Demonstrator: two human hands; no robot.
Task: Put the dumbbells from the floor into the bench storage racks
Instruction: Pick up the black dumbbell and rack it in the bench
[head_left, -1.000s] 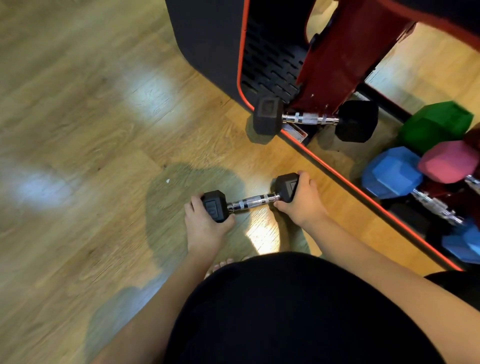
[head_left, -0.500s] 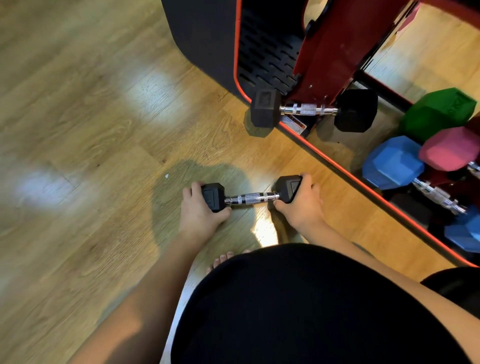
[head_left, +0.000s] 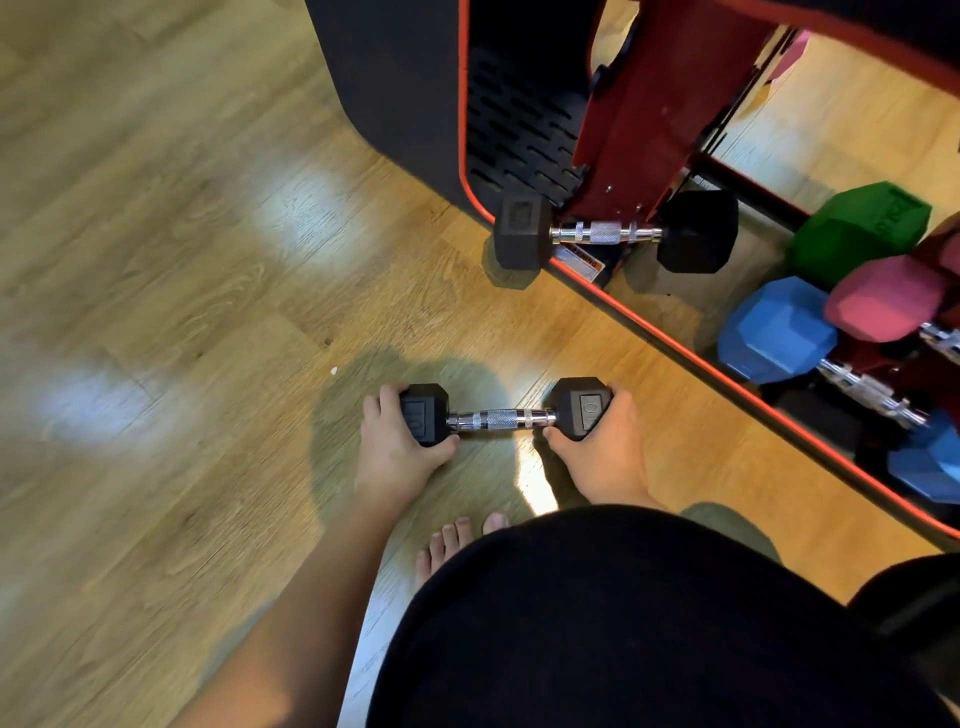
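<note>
Black hex dumbbell (head_left: 501, 418) low over wood floor (head_left: 156, 260), possibly resting on it; contact unclear. Left hand (head_left: 397, 447) wrapped round its left head, right hand (head_left: 602, 447) wrapped round its right head, chrome grip bare between. Beyond it, second black dumbbell (head_left: 615, 234) against red bench frame (head_left: 654, 104). Right of that, green, pink, blue dumbbells (head_left: 776, 330) racked.

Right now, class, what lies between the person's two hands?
The knurled chrome handle of the small black hexagonal dumbbell, spanning between left hand and right hand, seen in the head view.
</note>
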